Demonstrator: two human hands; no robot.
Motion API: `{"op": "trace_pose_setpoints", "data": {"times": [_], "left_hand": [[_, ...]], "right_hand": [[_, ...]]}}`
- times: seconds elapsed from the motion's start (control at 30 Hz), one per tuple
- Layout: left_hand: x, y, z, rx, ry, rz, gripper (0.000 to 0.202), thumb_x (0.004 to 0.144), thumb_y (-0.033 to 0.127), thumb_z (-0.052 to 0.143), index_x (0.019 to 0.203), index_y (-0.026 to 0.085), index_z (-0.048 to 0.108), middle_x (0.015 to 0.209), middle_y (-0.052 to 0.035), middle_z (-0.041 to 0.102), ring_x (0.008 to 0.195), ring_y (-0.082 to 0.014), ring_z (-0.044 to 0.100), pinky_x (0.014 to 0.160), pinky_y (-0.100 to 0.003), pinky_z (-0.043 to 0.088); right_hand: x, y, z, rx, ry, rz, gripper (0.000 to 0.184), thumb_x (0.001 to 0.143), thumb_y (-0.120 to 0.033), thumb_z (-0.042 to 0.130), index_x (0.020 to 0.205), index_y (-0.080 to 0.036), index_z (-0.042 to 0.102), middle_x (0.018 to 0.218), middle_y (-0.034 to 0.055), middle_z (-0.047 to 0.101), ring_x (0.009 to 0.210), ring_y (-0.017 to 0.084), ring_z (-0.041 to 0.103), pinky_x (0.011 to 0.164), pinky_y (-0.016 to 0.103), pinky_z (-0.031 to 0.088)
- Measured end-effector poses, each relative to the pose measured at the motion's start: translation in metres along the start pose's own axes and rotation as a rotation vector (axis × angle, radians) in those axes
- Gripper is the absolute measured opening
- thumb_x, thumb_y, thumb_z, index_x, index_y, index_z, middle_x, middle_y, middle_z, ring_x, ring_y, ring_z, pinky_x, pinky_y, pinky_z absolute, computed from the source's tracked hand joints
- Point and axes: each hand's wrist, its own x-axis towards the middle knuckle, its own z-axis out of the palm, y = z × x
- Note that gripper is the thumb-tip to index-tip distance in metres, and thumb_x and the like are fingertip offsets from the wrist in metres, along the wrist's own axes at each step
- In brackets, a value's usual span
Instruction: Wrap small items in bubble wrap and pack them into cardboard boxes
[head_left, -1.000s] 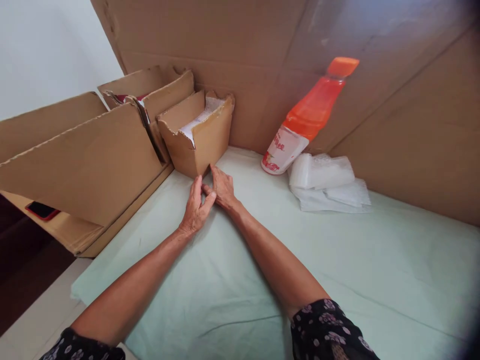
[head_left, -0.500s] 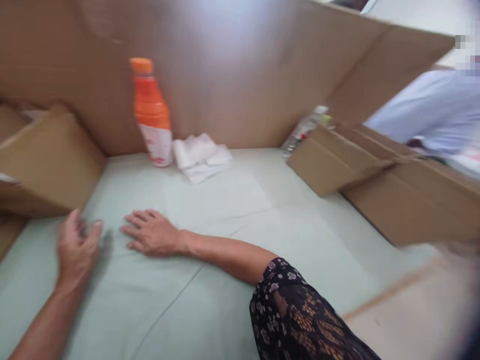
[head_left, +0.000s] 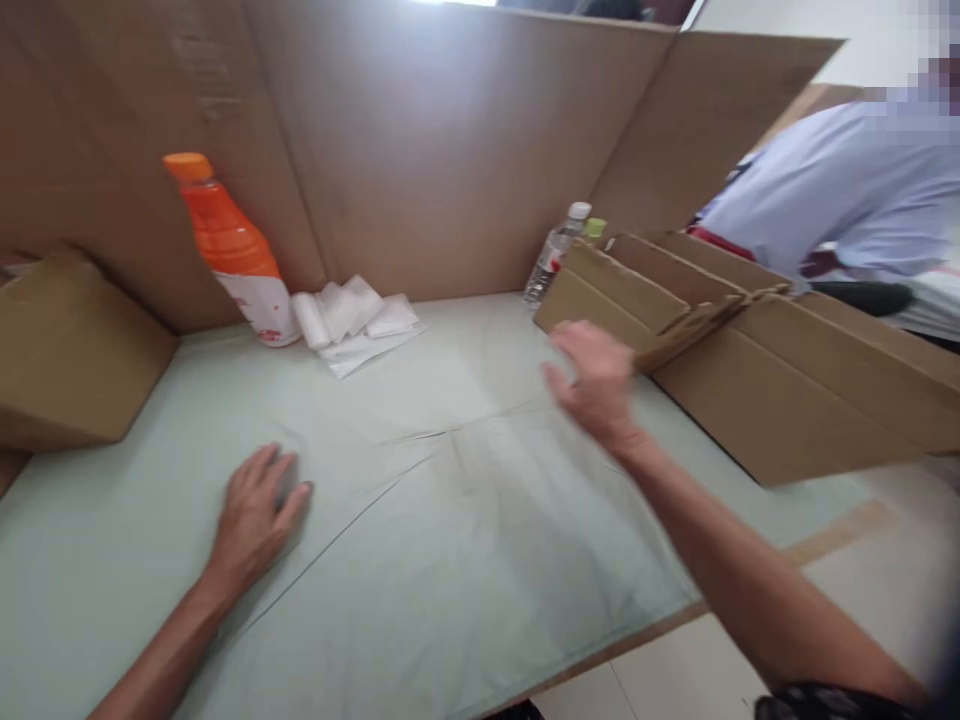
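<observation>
My left hand lies flat on the pale green sheet, fingers spread, holding nothing. My right hand hangs in the air, blurred by motion, just in front of the open cardboard boxes on the right; its fingers look loosely apart and nothing shows in them. An orange bottle with an orange cap stands at the back left against the cardboard wall, with a bundle of folded clear plastic bags beside it.
A cardboard box sits at the left edge. Two clear water bottles stand behind the right boxes. Another person in a light shirt is at the far right. The table edge runs along the lower right.
The view swung right, away from the left boxes. My right hand lifted off the sheet and moved right toward the right-hand boxes. My left hand stayed low and flattened on the sheet.
</observation>
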Motion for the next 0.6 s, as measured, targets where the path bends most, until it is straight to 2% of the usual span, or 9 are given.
{"op": "trace_pose_setpoints", "data": {"times": [0.07,0.1,0.13,0.2,0.27,0.3,0.37,0.5,0.6], "left_hand": [[-0.007,0.028,0.014,-0.022,-0.031,0.082,0.044,0.09,0.05,0.054,0.121,0.023,0.07,0.141,-0.0145,0.064,0.135,-0.0389,0.056,0.115,-0.062,0.043],[-0.01,0.038,0.019,-0.029,-0.049,0.117,0.042,0.091,0.046,0.055,0.123,0.022,0.069,0.142,-0.0151,0.063,0.136,-0.0378,0.055,0.115,-0.061,0.043],[-0.012,0.045,0.022,-0.034,-0.061,0.146,0.04,0.093,0.043,0.056,0.124,0.023,0.069,0.143,-0.0148,0.062,0.137,-0.0369,0.055,0.115,-0.06,0.044],[-0.015,0.052,0.024,-0.042,-0.069,0.177,0.037,0.094,0.041,0.056,0.125,0.025,0.069,0.144,-0.0132,0.062,0.137,-0.036,0.054,0.114,-0.059,0.046],[-0.016,0.052,0.022,-0.061,-0.059,0.18,0.035,0.094,0.04,0.057,0.124,0.026,0.07,0.142,-0.012,0.064,0.136,-0.0355,0.056,0.112,-0.059,0.048],[-0.016,0.051,0.02,-0.077,-0.049,0.175,0.035,0.094,0.041,0.057,0.123,0.026,0.07,0.14,-0.0118,0.065,0.135,-0.0351,0.057,0.112,-0.058,0.048],[-0.016,0.047,0.018,-0.119,-0.013,0.151,0.035,0.094,0.042,0.057,0.123,0.025,0.069,0.138,-0.0123,0.066,0.131,-0.034,0.059,0.11,-0.056,0.05],[-0.016,0.043,0.013,-0.202,0.117,0.029,0.047,0.094,0.045,0.058,0.134,0.021,0.062,0.136,-0.0158,0.064,0.127,-0.0332,0.061,0.106,-0.053,0.054],[-0.023,0.047,0.008,-0.273,0.098,-0.007,0.066,0.091,0.049,0.062,0.148,0.019,0.048,0.146,-0.0173,0.056,0.134,-0.0341,0.056,0.113,-0.055,0.048]], "right_hand": [[0.04,0.046,-0.023,-0.149,0.164,0.11,0.058,0.097,-0.046,0.054,0.143,-0.011,0.056,0.153,0.0281,0.049,0.144,0.045,0.042,0.105,0.066,0.032],[0.058,0.067,-0.031,-0.241,0.228,0.192,0.064,0.095,-0.055,0.053,0.141,-0.009,0.057,0.146,0.0309,0.055,0.138,0.046,0.047,0.098,0.066,0.035],[0.072,0.086,-0.036,-0.282,0.222,0.252,0.062,0.093,-0.058,0.057,0.131,-0.01,0.063,0.132,0.0331,0.063,0.132,0.046,0.054,0.094,0.066,0.037],[0.091,0.113,-0.039,-0.238,0.159,0.286,0.046,0.088,-0.066,0.061,0.089,-0.022,0.074,0.088,0.02,0.073,0.107,0.042,0.068,0.083,0.062,0.044],[0.095,0.123,-0.039,-0.119,0.084,0.221,0.052,0.085,-0.07,0.063,0.055,-0.028,0.056,0.052,0.0062,0.053,0.08,0.035,0.07,0.072,0.056,0.047],[0.093,0.12,-0.04,-0.089,0.056,0.171,0.056,0.086,-0.068,0.062,0.049,-0.028,0.048,0.046,0.003,0.043,0.072,0.032,0.068,0.069,0.054,0.048],[0.079,0.098,-0.045,-0.108,-0.001,0.087,0.05,0.089,-0.055,0.064,0.051,-0.027,0.048,0.045,0.0013,0.04,0.064,0.029,0.064,0.069,0.051,0.048],[0.031,0.017,-0.068,-0.13,-0.117,-0.126,0.024,0.088,-0.033,0.066,0.066,-0.024,0.062,0.06,0.0048,0.061,0.068,0.026,0.063,0.077,0.048,0.047],[-0.008,-0.046,-0.092,0.139,-0.175,-0.381,0.017,0.093,-0.031,0.063,0.08,-0.024,0.069,0.073,0.004,0.072,0.074,0.024,0.067,0.083,0.045,0.048]]}}
